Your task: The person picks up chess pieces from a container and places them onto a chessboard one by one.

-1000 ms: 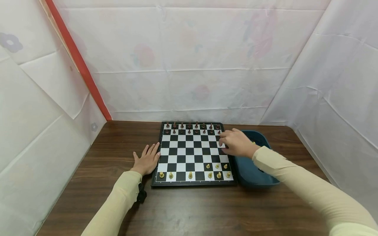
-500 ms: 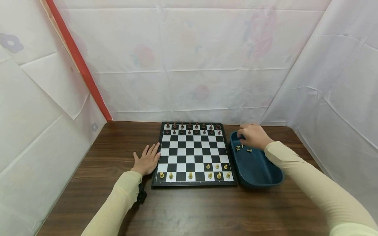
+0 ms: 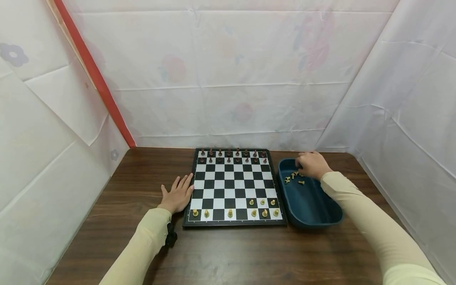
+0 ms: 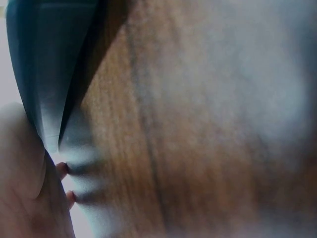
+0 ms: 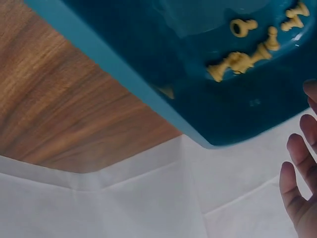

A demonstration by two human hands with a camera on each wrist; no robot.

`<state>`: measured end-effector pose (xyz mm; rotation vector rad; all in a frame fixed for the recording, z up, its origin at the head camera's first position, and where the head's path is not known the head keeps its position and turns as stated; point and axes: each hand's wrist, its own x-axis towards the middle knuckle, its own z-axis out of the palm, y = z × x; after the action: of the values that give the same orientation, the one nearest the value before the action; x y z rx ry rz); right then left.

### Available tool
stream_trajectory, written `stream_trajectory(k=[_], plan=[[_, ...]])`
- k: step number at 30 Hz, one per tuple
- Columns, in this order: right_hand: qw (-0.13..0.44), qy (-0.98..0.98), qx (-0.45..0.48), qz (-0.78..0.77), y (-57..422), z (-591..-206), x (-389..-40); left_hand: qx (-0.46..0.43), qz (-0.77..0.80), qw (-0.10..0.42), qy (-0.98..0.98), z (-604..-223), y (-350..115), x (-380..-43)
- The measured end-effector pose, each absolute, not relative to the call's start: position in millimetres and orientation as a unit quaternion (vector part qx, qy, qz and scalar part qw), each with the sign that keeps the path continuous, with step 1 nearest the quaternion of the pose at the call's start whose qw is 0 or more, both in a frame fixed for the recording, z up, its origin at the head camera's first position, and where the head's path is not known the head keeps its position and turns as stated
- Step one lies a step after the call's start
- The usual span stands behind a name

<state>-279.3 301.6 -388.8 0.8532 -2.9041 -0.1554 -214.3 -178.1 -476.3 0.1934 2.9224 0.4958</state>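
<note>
My left hand point(image 3: 177, 194) lies with fingers spread on the table, its fingertips at the left edge of the chessboard point(image 3: 235, 223). Over the far end of a blue plastic bin point(image 3: 308, 206) is my right hand point(image 3: 311, 164); the right wrist view shows its fingers loosely extended, with nothing seen between them. Several yellow chess pieces point(image 5: 240, 62) lie tipped over in that bin. On the board, dark red chess pieces point(image 3: 237, 152) stand in two rows at the far side. Yellow chess pieces point(image 3: 265, 213) stand along the near side, with gaps between some.
A brown wooden table point(image 3: 235, 257) bears everything. The bin stands close against the board's right side. White sheets point(image 3: 228, 79) hang behind and at both sides, with a red strip point(image 3: 96, 75) at the left. A black strap point(image 3: 171, 236) is at the left wrist.
My right hand has moved from over the board's right edge to the far end of the bin, then a little further right. The left hand has stayed in place.
</note>
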Motion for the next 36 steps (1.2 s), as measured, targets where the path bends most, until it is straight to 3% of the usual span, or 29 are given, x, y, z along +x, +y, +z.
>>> stream_trajectory(k=[9,20,36], plan=[[0.055,-0.956,0.276,-0.085,308.3,-406.6,-284.2,0.064,0.168,0.081,0.980,-479.9,-177.9,-212.8],[0.118,-0.916,0.325,-0.205,314.7,-421.4,-291.0,0.065,0.166,0.083,0.980,-475.7,-175.3,-210.5],[0.136,-0.907,0.344,-0.201,312.4,-432.7,-298.2,0.063,0.159,0.078,0.982,-476.0,-177.3,-213.5]])
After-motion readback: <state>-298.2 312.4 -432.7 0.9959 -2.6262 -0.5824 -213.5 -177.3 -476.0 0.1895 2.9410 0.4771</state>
